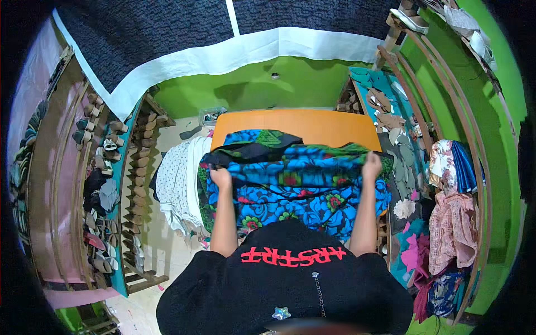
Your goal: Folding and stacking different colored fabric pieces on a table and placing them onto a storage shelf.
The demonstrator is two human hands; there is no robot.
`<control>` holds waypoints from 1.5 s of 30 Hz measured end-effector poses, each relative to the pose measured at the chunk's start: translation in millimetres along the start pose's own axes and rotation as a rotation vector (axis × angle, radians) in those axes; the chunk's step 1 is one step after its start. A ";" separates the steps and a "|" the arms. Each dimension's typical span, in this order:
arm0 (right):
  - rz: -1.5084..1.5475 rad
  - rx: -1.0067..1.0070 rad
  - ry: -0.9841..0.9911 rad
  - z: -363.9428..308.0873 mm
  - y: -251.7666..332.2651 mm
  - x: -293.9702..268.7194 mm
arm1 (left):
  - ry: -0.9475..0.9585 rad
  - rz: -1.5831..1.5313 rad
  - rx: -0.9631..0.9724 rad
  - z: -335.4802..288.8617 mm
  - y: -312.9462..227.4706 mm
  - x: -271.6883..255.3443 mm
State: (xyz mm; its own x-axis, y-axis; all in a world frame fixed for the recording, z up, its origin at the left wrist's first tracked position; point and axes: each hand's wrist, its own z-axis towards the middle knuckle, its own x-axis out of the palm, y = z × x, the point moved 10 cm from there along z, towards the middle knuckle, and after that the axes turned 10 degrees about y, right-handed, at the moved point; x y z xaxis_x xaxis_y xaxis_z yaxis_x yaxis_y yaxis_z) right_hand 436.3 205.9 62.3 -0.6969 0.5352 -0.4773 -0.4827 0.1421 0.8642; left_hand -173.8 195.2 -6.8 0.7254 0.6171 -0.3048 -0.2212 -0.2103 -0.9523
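Note:
A dark cloth with blue flowers, red centres and green leaves (312,195) spreads over the near part of an orange table (329,124). My left hand (221,176) is closed on the cloth near its left side. Close to the right side, my right hand (372,166) grips the same cloth, slightly blurred by motion. Between my hands the cloth is raised in a blurred fold, and its far edge lies rumpled on the tabletop. The near part of the cloth hangs toward my body, partly hidden by my black shirt.
White dotted fabric (180,173) is heaped left of the table. Wooden racks with shoe lasts (139,167) stand on the left. Another rack on the right carries grey cut pieces (399,162) and a pink garment (453,229). A dark cloth with a white border (195,60) hangs above.

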 end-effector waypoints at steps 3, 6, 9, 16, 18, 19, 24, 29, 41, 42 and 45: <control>-0.021 -0.001 -0.306 25.9 -20.2 -79.5 | -0.170 -0.192 0.088 10.8 -39.6 -23.2; 0.062 0.141 -0.538 12.2 3.6 -110.5 | 0.005 -0.741 -0.306 36.3 -21.5 -10.4; -0.164 -0.149 -0.012 29.9 27.7 -62.4 | 0.072 -1.035 -0.349 65.8 -26.0 -8.8; -0.764 0.131 0.479 -39.5 73.6 40.9 | 0.522 -1.273 -0.225 70.2 -142.8 79.2; -0.458 -0.230 0.514 -36.3 57.8 75.9 | 0.601 -1.312 -0.347 44.7 -197.4 121.2; -0.352 -0.250 0.603 -42.6 58.9 105.3 | 0.727 -1.415 -0.250 79.1 -199.1 119.6; -0.556 -0.077 0.885 -36.9 3.8 159.8 | 0.752 -1.517 -0.091 115.0 -300.2 145.9; -0.434 -0.150 0.326 84.0 87.6 121.5 | 0.697 -1.579 0.054 129.4 -312.6 159.6; -0.324 -0.460 0.333 4.0 118.2 110.9 | 0.818 0.612 0.157 -38.8 -33.6 167.5; -0.441 -0.328 0.289 -9.2 88.2 98.2 | 0.857 0.728 -0.061 -77.5 -27.6 156.1; -0.770 0.014 0.249 -62.9 31.0 70.9 | 0.787 0.897 -0.044 -142.5 -10.0 119.4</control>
State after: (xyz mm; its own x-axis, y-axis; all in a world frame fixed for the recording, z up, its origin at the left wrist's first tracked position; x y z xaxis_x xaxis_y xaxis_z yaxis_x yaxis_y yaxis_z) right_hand 338.6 195.8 45.2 -0.2701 0.0822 -0.9593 -0.8699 0.4062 0.2797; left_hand 7.9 163.0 -31.4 0.5273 -0.3943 -0.7527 -0.8416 -0.3645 -0.3986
